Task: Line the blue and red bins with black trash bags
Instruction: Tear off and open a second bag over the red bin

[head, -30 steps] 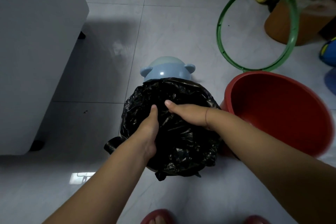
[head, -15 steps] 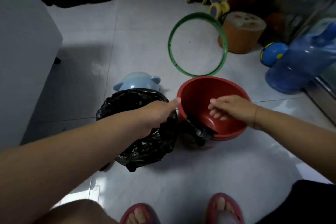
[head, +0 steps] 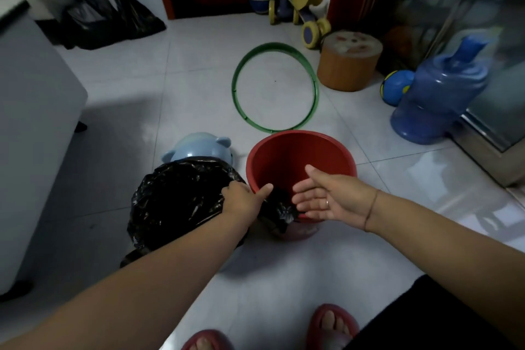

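Fingers of the right hand [head: 332,199] lie straight over the red bin [head: 298,155], grip released. Left hand [head: 241,202] curls beside a crumpled black bag [head: 279,209] there, grip unclear.

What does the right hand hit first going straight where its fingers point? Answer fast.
The right hand probably meets the crumpled black bag at the red bin's near rim; the left hand lies just beyond. Depth unclear.

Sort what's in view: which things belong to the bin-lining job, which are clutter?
Job: blue bin, fitted black bag, red bin, loose black bag, left hand, right hand.
Lying about: green hoop, orange stool, water jug, blue ball, toy scooter, far black bags.
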The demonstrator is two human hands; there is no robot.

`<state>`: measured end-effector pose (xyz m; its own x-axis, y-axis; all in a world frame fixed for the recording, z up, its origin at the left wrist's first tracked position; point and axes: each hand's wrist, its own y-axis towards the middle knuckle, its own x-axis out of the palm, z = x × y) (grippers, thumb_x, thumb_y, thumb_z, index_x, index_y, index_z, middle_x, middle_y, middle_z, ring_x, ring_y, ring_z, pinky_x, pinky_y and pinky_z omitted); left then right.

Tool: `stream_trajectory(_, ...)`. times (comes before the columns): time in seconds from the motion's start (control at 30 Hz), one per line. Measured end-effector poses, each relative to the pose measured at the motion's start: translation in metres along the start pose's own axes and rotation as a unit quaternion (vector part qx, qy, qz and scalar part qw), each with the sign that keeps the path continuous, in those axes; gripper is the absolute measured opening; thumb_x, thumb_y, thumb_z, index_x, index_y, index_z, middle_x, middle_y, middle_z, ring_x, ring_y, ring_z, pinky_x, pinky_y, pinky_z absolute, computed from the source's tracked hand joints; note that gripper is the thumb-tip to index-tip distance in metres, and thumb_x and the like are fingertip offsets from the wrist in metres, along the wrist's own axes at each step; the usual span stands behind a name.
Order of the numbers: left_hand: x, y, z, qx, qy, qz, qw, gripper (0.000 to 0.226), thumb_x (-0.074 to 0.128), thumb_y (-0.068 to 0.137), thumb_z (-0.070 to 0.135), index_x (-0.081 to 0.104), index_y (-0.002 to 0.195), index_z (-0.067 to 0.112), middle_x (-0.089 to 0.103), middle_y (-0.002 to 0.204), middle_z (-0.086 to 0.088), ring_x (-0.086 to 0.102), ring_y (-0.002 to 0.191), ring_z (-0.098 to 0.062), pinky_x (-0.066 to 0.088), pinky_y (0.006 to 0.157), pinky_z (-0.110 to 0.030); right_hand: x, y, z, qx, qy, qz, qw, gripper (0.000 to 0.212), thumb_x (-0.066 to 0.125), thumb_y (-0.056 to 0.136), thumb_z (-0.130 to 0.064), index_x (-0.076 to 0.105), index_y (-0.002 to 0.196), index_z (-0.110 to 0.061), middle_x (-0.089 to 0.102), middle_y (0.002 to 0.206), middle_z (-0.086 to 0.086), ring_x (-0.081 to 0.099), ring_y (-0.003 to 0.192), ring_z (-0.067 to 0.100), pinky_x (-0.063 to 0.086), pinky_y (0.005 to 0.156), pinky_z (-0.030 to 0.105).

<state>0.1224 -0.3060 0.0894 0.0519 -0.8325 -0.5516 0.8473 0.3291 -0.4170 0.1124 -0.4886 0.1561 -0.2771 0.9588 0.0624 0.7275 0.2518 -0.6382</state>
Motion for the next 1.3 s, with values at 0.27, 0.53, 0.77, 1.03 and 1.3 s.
stream_trajectory(0.27,0.007,-0.002,-0.007,0.048,0.147,-0.065,0.986,0.046,0.064,0.083,0.049,0.067,0.088,0.003,0.062,0.109,-0.026,0.061,0.1,-0.038,0.052,0.086,-0.037,0.006,0.013,-0.002,0.029,-0.006,-0.053,0.998,0.056,0.04,0.092,-0.056,0.062,0.109,-0.006,0.069,0.097,0.01,0.066,0.082,0.018,0.054,0.074,0.029)
stream_trajectory(0.53,-0.025,-0.038,0.038,0.123,-0.036,-0.02,0.992,0.029,0.07,0.082,0.039,0.062,0.069,0.014,0.069,0.082,-0.009,0.067,0.072,-0.022,0.056,0.075,-0.037,-0.002,0.012,0.013,0.212,-0.055,-0.092,0.971,0.088,0.024,0.079,-0.08,0.064,0.101,-0.005,0.067,0.099,0.014,0.063,0.093,0.025,0.05,0.081,0.035)
stream_trajectory(0.77,-0.054,-0.099,0.064,0.137,-0.19,-0.165,0.958,0.028,0.066,0.087,0.028,0.052,0.068,0.012,0.052,0.049,0.003,0.045,0.042,-0.005,0.038,0.045,-0.015,0.015,0.008,-0.013,0.054,0.247,-0.081,0.964,0.051,0.05,0.091,-0.044,0.07,0.101,0.002,0.07,0.102,0.021,0.068,0.092,0.029,0.053,0.091,0.04)
stream_trajectory(1.03,-0.056,-0.101,0.052,0.097,-0.156,-0.202,0.962,0.055,0.065,0.081,0.05,0.066,0.099,-0.002,0.074,0.096,-0.012,0.069,0.094,-0.023,0.051,0.095,-0.036,0.014,-0.003,-0.059,-0.102,0.206,-0.005,0.973,0.015,0.057,0.09,-0.012,0.064,0.096,-0.001,0.068,0.085,0.017,0.065,0.079,0.028,0.055,0.073,0.039)
stream_trajectory(1.3,-0.07,-0.061,0.097,0.042,-0.316,-0.223,0.921,0.065,0.052,0.078,0.065,0.068,0.112,0.013,0.072,0.107,-0.013,0.069,0.099,-0.025,0.053,0.089,-0.037,0.025,-0.016,-0.058,-0.243,0.022,-0.046,0.969,0.027,0.066,0.08,0.004,0.067,0.106,-0.003,0.071,0.104,0.016,0.069,0.093,0.024,0.056,0.082,0.029)
